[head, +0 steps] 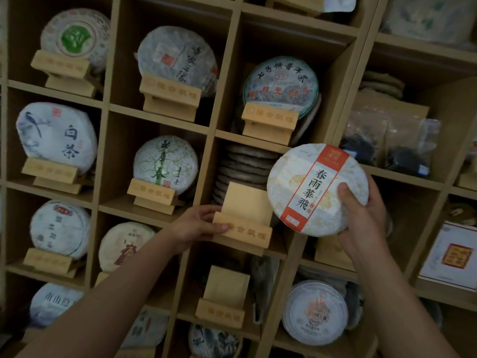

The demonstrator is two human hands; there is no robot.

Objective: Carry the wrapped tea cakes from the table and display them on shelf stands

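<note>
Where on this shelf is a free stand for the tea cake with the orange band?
Two stands are bare: the stand that the left hand grips, in front of a stack of unwrapped cakes, and the empty stand in the cubby below. The right hand holds the tea cake. The stands in the left columns all carry cakes.

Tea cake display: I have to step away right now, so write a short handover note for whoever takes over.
Left hand: grips the empty wooden stand at the shelf edge.
Right hand: holds the tea cake with the orange band, in the air just right of that stand.
Done: many neighbouring compartments already show cakes on stands.
Left: seat this cake on the held stand. The compartment below holds another empty stand. The table is out of view.
</note>
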